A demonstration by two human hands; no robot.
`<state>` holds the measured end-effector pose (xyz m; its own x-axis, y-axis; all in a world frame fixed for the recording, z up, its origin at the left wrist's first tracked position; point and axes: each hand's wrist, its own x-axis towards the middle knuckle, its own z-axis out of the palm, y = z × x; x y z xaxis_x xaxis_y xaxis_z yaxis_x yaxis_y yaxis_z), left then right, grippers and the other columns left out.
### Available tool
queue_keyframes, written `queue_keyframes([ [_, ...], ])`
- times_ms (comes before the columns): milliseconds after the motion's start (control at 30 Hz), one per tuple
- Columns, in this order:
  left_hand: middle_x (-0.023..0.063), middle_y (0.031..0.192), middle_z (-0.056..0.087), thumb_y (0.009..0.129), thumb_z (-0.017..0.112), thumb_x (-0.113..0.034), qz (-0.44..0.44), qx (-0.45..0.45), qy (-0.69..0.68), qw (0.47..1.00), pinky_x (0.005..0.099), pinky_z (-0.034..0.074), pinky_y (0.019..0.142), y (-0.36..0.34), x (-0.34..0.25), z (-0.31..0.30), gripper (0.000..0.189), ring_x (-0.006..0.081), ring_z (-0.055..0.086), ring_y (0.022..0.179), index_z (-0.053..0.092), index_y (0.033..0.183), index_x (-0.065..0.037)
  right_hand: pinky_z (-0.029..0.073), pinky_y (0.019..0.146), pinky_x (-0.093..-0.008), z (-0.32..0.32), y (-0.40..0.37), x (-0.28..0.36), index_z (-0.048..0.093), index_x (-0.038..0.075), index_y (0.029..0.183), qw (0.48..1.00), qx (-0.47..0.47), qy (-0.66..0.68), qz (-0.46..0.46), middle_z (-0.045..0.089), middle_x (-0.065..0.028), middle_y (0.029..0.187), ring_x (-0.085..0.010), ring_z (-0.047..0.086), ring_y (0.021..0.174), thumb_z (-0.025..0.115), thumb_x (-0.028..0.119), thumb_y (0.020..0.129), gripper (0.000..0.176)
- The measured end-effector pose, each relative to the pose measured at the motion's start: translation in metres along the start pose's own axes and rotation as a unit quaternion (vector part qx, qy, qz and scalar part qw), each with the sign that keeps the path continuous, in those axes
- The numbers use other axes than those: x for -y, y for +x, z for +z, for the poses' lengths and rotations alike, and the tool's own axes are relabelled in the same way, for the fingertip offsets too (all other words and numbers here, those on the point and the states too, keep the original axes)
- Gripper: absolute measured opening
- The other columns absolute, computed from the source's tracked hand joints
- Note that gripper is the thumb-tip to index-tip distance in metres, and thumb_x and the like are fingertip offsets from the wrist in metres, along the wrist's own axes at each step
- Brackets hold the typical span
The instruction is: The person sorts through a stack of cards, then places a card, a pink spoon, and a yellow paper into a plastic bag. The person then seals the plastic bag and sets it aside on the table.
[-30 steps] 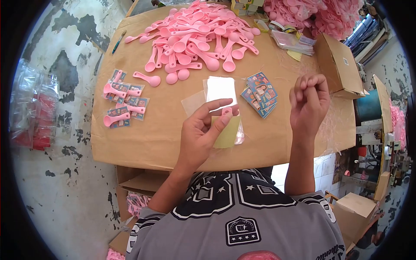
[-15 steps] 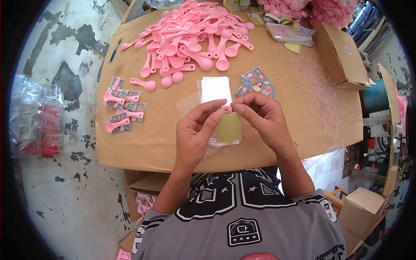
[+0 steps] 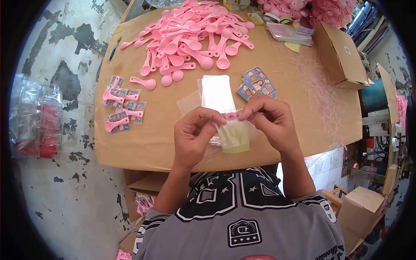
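Observation:
My left hand pinches the left upper edge of a small clear plastic bag. Opposite it, my right hand grips the right upper edge between thumb and fingers. Inside the bag is a pale yellow-green card, and the pink handle end of a spoon shows at the top; the rest of the spoon is hidden. Just beyond my hands lies a stack of white-looking bags or sheets. Printed blue cards lie beyond my right hand.
A large heap of pink spoons covers the far side of the brown table. Several bagged spoons with cards lie at the left, near a pen. A cardboard box and plastic sleeves sit at the far right.
Both hands have come slightly toward me with the bag and moved a little apart. The bag's top now stretches between them, and the spoon's handle end shows inside it.

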<state>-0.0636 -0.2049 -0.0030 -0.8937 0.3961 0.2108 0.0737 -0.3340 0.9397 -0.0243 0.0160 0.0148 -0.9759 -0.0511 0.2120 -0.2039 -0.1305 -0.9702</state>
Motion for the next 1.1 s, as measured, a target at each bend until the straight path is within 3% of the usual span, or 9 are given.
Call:
queue_keyframes([
  [167, 0.0069, 0.102, 0.073, 0.101, 0.059, 0.007, -0.013, 0.025, -0.052, 0.998, 0.0265, 0.056, 0.087, -0.004, -0.002, -0.01, 0.011, 0.0098, 0.069, 0.097, 0.066, 0.109, 0.004, 0.036, 0.066, -0.0227, 0.003, 0.001, 0.018, 0.076, 0.0, 0.099, 0.997, 0.026, -0.071, -0.026, 0.063, -0.0005, 0.092, -0.0052, 0.052, 0.077, 0.07, 0.004, 0.098, 0.008],
  [267, 0.0099, 0.106, 0.075, 0.101, 0.062, 0.007, -0.022, 0.028, -0.036, 0.999, 0.0274, 0.057, 0.09, -0.006, -0.002, -0.011, 0.016, 0.0124, 0.07, 0.101, 0.066, 0.116, 0.004, 0.038, 0.065, -0.0202, 0.007, 0.0, 0.024, 0.075, 0.002, 0.11, 0.987, 0.035, -0.155, 0.025, 0.062, 0.002, 0.092, -0.0029, 0.053, 0.077, 0.074, 0.002, 0.096, 0.014],
  [400, 0.0152, 0.115, 0.077, 0.099, 0.068, 0.006, -0.094, 0.008, -0.089, 0.992, 0.028, 0.057, 0.092, -0.006, -0.029, 0.004, 0.035, 0.0159, 0.072, 0.105, 0.063, 0.133, 0.002, 0.044, 0.069, -0.017, 0.018, -0.001, 0.023, 0.066, 0.003, 0.129, 0.997, -0.031, -0.052, 0.037, 0.064, 0.003, 0.095, -0.0009, 0.058, 0.081, 0.075, 0.0, 0.095, 0.035],
  [500, 0.0144, 0.12, 0.078, 0.096, 0.07, 0.006, -0.108, 0.032, 0.02, 0.993, 0.0291, 0.058, 0.092, -0.011, -0.018, -0.003, 0.041, 0.0152, 0.073, 0.108, 0.066, 0.136, 0.0, 0.048, 0.073, -0.0166, 0.017, -0.001, 0.024, 0.064, 0.003, 0.132, 0.998, -0.029, -0.049, 0.028, 0.068, 0.0009, 0.1, -0.0016, 0.064, 0.086, 0.074, -0.002, 0.096, 0.038],
  [600, 0.0094, 0.119, 0.079, 0.094, 0.069, 0.009, 0.004, 0.044, 0.175, 0.984, 0.0306, 0.058, 0.093, -0.009, -0.031, -0.013, 0.036, 0.0139, 0.073, 0.109, 0.072, 0.128, 0.0, 0.048, 0.074, -0.0166, 0.011, -0.004, 0.02, 0.063, 0.003, 0.131, 0.993, -0.062, -0.093, -0.027, 0.068, 0.0008, 0.101, -0.0017, 0.064, 0.088, 0.074, -0.002, 0.096, 0.037],
  [733, 0.0094, 0.12, 0.079, 0.092, 0.062, 0.014, 0.216, -0.138, 0.429, 0.866, 0.0314, 0.058, 0.091, 0.001, -0.053, -0.068, 0.04, 0.0195, 0.075, 0.109, 0.075, 0.126, -0.003, 0.042, 0.066, -0.0164, -0.018, -0.006, 0.025, 0.068, 0.003, 0.122, 0.963, -0.17, -0.195, -0.068, 0.065, 0.0021, 0.1, 0.0004, 0.053, 0.078, 0.073, -0.002, 0.096, 0.027],
  [900, 0.0122, 0.124, 0.076, 0.094, 0.067, 0.002, 0.062, -0.241, 0.505, 0.826, 0.0331, 0.056, 0.088, 0.0, -0.074, -0.125, 0.036, 0.0202, 0.071, 0.113, 0.071, 0.129, -0.002, 0.043, 0.07, -0.023, -0.051, -0.013, 0.022, 0.069, 0.003, 0.121, 0.908, -0.213, -0.36, -0.022, 0.065, -0.0027, 0.1, -0.0081, 0.057, 0.081, 0.075, 0.011, 0.097, 0.026],
  [1000, 0.0132, 0.119, 0.075, 0.094, 0.071, -0.01, 0.104, -0.203, 0.526, 0.819, 0.0359, 0.054, 0.088, -0.006, -0.05, -0.126, 0.034, 0.0215, 0.07, 0.104, 0.07, 0.127, -0.001, 0.049, 0.08, -0.032, -0.054, -0.013, 0.014, 0.069, 0.002, 0.121, 0.85, -0.216, -0.481, 0.005, 0.065, -0.0088, 0.105, -0.0199, 0.061, 0.093, 0.077, 0.02, 0.095, 0.033],
  [1100, 0.0135, 0.102, 0.069, 0.093, 0.077, -0.024, -0.086, -0.129, 0.573, 0.805, 0.0442, 0.051, 0.083, 0.003, -0.027, -0.073, 0.03, 0.0293, 0.066, 0.091, 0.067, 0.108, 0.001, 0.05, 0.09, -0.0395, -0.05, -0.008, -0.009, 0.068, 0.001, 0.122, 0.839, -0.227, -0.492, 0.059, 0.064, -0.0134, 0.112, -0.0283, 0.061, 0.104, 0.08, 0.026, 0.093, 0.04],
])
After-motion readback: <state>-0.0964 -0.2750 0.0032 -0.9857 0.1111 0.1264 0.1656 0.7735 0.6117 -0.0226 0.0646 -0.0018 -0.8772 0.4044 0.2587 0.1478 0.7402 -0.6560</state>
